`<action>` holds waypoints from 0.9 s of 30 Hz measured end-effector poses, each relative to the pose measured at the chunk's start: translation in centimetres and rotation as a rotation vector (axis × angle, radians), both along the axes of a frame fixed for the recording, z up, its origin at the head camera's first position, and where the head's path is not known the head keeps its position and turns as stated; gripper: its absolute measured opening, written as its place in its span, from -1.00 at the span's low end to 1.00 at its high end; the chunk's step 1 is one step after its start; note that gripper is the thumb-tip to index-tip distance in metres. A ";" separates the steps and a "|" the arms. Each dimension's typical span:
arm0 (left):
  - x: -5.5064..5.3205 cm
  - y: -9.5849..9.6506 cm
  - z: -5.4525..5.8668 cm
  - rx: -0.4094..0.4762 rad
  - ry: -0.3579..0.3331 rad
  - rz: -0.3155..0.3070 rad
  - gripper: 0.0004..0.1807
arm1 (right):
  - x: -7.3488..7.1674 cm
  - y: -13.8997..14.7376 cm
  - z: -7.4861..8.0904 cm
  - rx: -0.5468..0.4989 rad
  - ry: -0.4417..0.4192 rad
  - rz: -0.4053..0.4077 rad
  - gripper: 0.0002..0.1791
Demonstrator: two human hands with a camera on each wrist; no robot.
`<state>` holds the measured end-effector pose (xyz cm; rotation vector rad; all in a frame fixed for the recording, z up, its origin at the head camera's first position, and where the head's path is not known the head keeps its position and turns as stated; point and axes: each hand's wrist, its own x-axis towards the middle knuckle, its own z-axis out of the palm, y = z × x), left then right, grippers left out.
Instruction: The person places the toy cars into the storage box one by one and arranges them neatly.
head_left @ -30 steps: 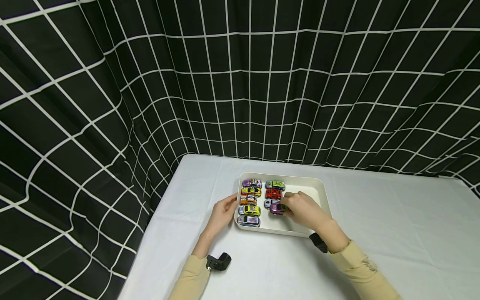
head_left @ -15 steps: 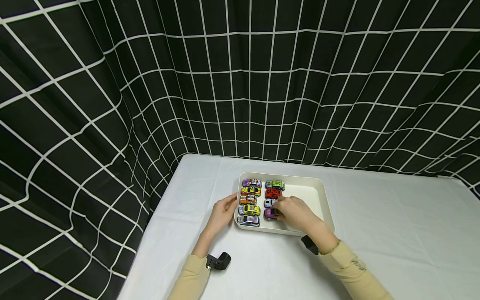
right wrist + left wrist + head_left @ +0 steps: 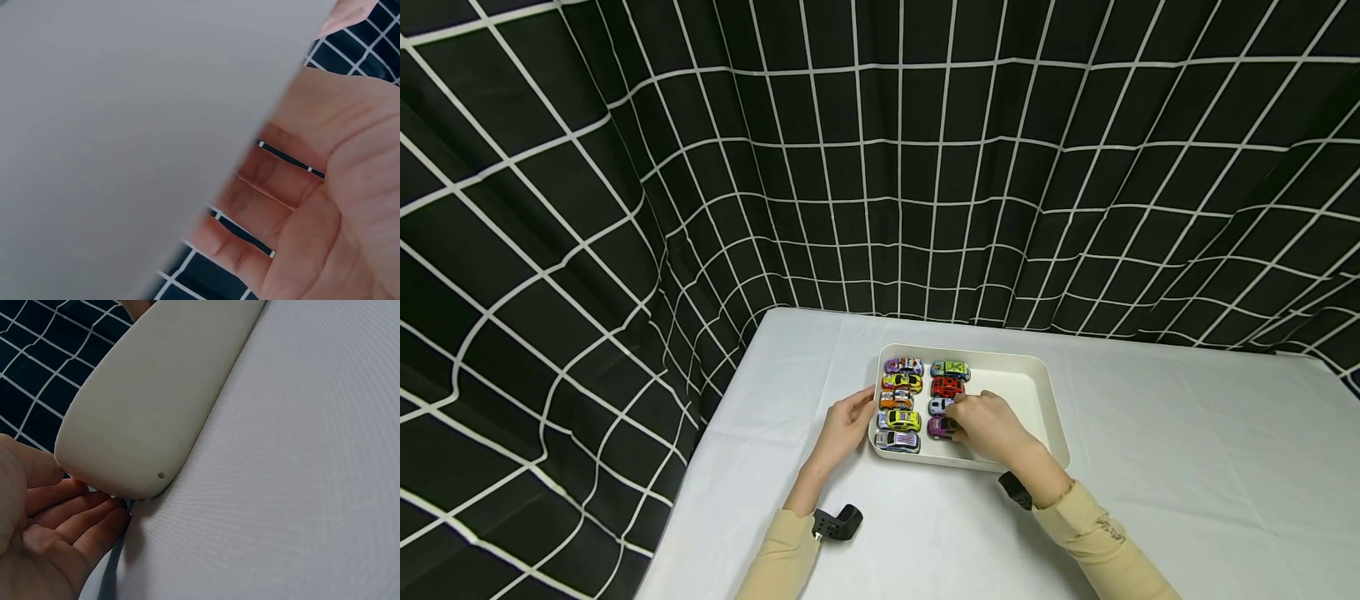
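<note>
A white tray (image 3: 1018, 387) lies on the table with two columns of small toy cars in it. My right hand (image 3: 996, 427) reaches over its near wall and pinches a purple toy car (image 3: 939, 427) at the near end of the second column. Beyond that one sit a pale blue-white car (image 3: 937, 406), a red car (image 3: 943, 387) and a green car (image 3: 951, 370). My left hand (image 3: 846, 427) touches the tray's left end from outside; in the left wrist view its fingers lie against the outer wall (image 3: 134, 419). The tray's near wall hides my right fingertips in the right wrist view.
The left column includes a silver striped car (image 3: 897, 442), a yellow-green car (image 3: 899, 421) and an orange car (image 3: 897, 401). A white cloth (image 3: 1187, 450) covers the table. A black curtain with a white grid (image 3: 917, 183) hangs behind and at the left.
My right hand has moved left with the purple car, bringing it in line with the second column, then stayed nearly still. The left hand and tray stay practically in place.
</note>
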<state>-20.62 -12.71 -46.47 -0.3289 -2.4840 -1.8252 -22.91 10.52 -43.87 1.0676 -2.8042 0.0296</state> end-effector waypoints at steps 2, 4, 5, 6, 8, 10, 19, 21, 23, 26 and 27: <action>0.0 0.0 0.0 0.000 0.003 -0.001 -0.59 | 0.0 0.0 0.0 0.001 0.000 -0.001 -0.85; 0.0 0.0 0.0 0.002 0.005 -0.003 -0.59 | 0.0 0.0 -0.1 0.004 -0.002 -0.003 -0.85; 0.0 0.0 0.0 0.002 0.003 -0.003 -0.59 | 0.0 0.0 -0.1 0.005 -0.002 -0.004 -0.85; 0.0 0.0 0.0 0.003 0.001 -0.004 -0.59 | 0.0 0.0 -0.1 0.008 -0.001 -0.005 -0.85; 0.0 0.0 0.0 0.005 0.001 -0.005 -0.59 | 0.0 0.0 -0.2 0.012 0.000 -0.006 -0.84; 0.0 0.0 0.0 0.006 -0.002 -0.007 -0.59 | 0.0 0.0 -0.2 0.015 0.002 -0.006 -0.84; 0.0 0.0 0.0 0.009 -0.006 -0.005 -0.59 | -0.1 0.3 -0.5 -0.005 0.023 0.004 -0.83; 0.0 0.1 0.0 0.013 -0.009 -0.006 -0.59 | -0.1 0.3 -0.5 -0.009 0.032 0.006 -0.83; 0.0 0.1 0.1 0.016 -0.008 -0.007 -0.59 | -0.1 0.3 -0.5 -0.009 0.035 0.005 -0.83; 0.0 0.1 0.1 0.015 -0.012 -0.006 -0.59 | -0.1 0.3 -0.4 -0.010 0.032 0.002 -0.84; 0.1 0.1 0.1 0.015 -0.011 -0.005 -0.59 | -0.1 0.4 -0.4 -0.011 0.027 -0.002 -0.83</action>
